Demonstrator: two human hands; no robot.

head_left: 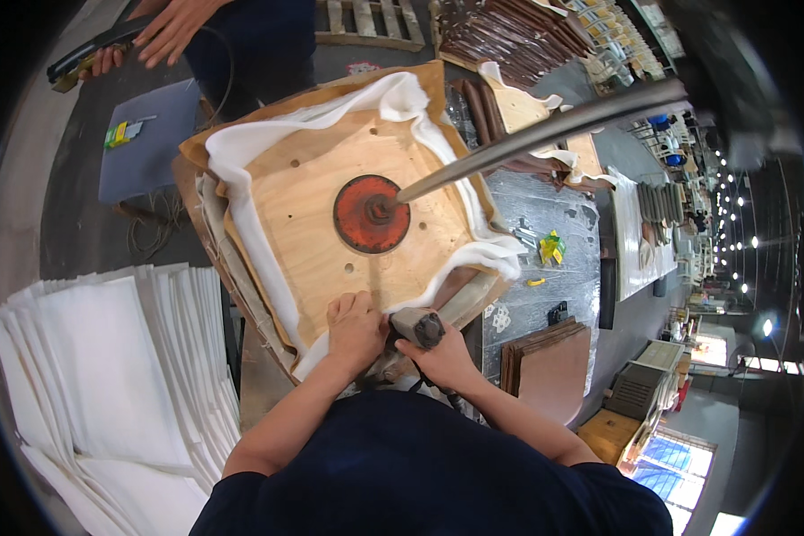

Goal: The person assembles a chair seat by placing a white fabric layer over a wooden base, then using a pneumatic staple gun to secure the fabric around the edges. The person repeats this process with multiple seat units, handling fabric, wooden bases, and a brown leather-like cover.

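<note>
A square plywood panel (286,192) lies in front of me, framed by white padding (275,281) and a brown cover (433,82) folded up around it. A red round disc (353,234) on a slanted metal rod (527,136) presses on the panel's middle. At the near edge, my left hand (355,332) has its fingers curled over the padding and panel. My right hand (448,359) grips a staple gun (417,327), its head close beside the left hand. The staple gun's nose and the left thumb's grip are partly hidden.
Across from me another person's hands (171,34) hold a dark tool (85,61) beside a grey-blue padded surface (156,125). White sheets (116,357) are stacked at left. On the plastic-covered table (545,210) at right lie a yellow-green box (552,247) and brown panels (552,362).
</note>
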